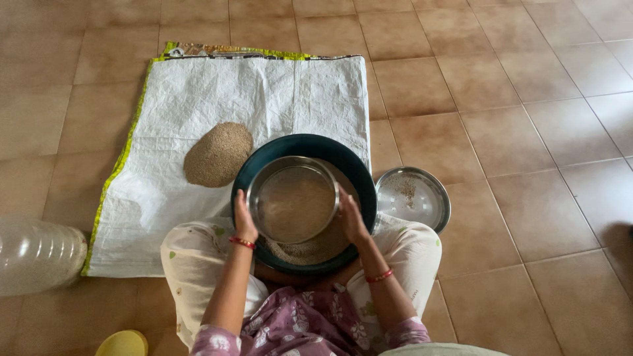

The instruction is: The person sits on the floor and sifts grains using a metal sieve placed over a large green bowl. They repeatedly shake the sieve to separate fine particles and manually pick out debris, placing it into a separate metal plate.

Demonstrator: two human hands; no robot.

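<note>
A round metal sieve [294,198] with grain in it is held over a dark teal basin [303,146] that rests on my lap. My left hand [244,219] grips the sieve's left rim. My right hand [350,217] grips its right rim. Brown grain lies in the basin [310,250] under the sieve. Both wrists wear red bangles.
A white woven sack [198,92] is spread on the tiled floor, with a heap of grain [217,154] on it. A steel plate [414,196] with a few grains sits at my right knee. A clear plastic jar [36,254] lies at the left, a yellow lid [122,344] below it.
</note>
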